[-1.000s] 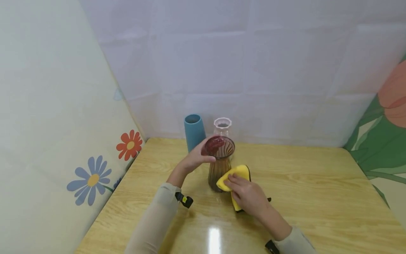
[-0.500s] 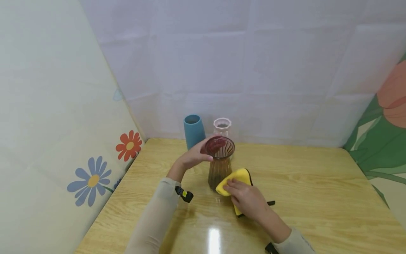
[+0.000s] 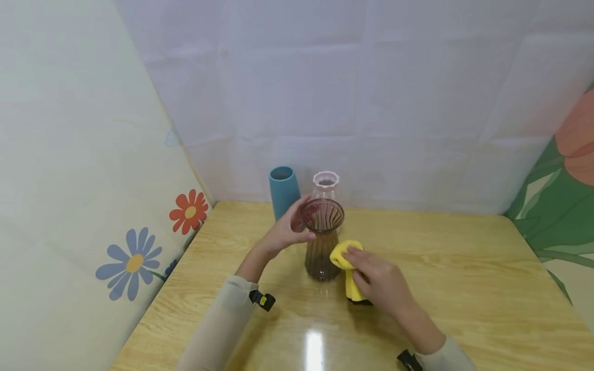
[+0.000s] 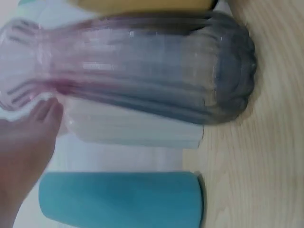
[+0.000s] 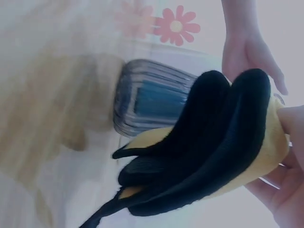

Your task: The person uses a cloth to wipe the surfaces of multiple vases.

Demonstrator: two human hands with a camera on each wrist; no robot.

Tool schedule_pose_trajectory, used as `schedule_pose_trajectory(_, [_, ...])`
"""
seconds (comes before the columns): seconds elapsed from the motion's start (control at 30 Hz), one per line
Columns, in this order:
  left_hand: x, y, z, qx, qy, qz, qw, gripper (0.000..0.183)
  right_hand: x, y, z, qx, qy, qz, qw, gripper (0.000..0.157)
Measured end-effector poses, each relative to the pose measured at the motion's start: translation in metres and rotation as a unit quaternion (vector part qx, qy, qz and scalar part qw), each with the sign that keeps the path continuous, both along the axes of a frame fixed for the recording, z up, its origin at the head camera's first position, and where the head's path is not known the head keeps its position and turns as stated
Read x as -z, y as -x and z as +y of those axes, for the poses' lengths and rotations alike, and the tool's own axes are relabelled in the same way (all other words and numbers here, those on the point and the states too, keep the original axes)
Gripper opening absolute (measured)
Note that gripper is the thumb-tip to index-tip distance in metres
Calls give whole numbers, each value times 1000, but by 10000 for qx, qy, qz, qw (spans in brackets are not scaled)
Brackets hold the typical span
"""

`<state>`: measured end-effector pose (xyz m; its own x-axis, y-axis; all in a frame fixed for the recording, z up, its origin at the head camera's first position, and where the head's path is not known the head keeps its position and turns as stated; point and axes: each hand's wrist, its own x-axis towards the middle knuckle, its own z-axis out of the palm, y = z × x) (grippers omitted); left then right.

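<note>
A ribbed glass vase point(image 3: 322, 260), reddish at its flared mouth and smoky grey toward its base, stands upright on the table. My left hand point(image 3: 283, 232) holds it near the mouth from the left, with the thumb toward me and the fingertips on the far side. A bunched yellow cloth point(image 3: 344, 254) is pinched in my right hand point(image 3: 385, 278), just right of the vase's lower body. In the right wrist view the cloth's dark edging point(image 5: 209, 147) hangs in folds. The left wrist view shows the vase body point(image 4: 142, 66) lying across the picture, the fingers partly cut off.
Behind the left hand stands a plain blue vase point(image 3: 284, 193). A clear vase with a scalloped pale rim point(image 3: 326, 179) stands right behind the held one. White sheeting point(image 3: 394, 129) backs the wood-grain table point(image 3: 441, 268), with a flower-print panel point(image 3: 134, 263) at left.
My right hand has drawn the cloth rightward, off the vase's lower body, and bunched it more tightly. The left fingers have shifted around the vase's mouth, fewer showing through the glass.
</note>
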<state>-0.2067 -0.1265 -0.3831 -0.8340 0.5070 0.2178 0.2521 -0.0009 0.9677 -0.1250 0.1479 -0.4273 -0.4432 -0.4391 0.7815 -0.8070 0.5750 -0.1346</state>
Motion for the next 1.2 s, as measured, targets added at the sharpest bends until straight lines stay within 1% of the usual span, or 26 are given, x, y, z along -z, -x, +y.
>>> schedule_pose_trajectory(0.1, [-2, -7, 5, -356, 74, -40, 9993, 132, -9, 2, 5, 21, 207, 90, 9997, 37])
schedule_pose_trajectory(0.2, [-4, -12, 10, -630, 140, -68, 9979, 124, -15, 5, 6, 69, 352, 242, 9991, 33])
schedule_pose_trajectory(0.37, [-2, -17, 18, -862, 156, 15, 9962, 107, -18, 13, 2, 62, 582, 711, 9957, 30])
schedule_pose_trajectory(0.43, [-1, -18, 20, -933, 133, 104, 9955, 104, -18, 16, 0, 36, 628, 801, 9948, 30])
schedule_pose_trajectory(0.53, [2, -18, 21, -1025, 28, 233, 9945, 104, -18, 20, -4, -31, 656, 811, 9945, 30])
schedule_pose_trajectory(0.63, [3, -18, 22, -1076, -14, 294, 9938, 106, -18, 22, -7, -69, 618, 720, 9955, 31])
schedule_pose_trajectory(0.8, [1, -18, 23, -1101, 78, 243, 9936, 106, -18, 23, -11, -161, 577, 667, 9960, 35])
schedule_pose_trajectory(1.03, [0, -16, 19, -912, 116, 210, 9955, 99, -15, 25, -16, -213, 457, 525, 9973, 38])
schedule_pose_trajectory(1.2, [0, -14, 18, -689, 62, 167, 9975, 101, -10, 26, -20, -283, 376, 559, 9973, 40])
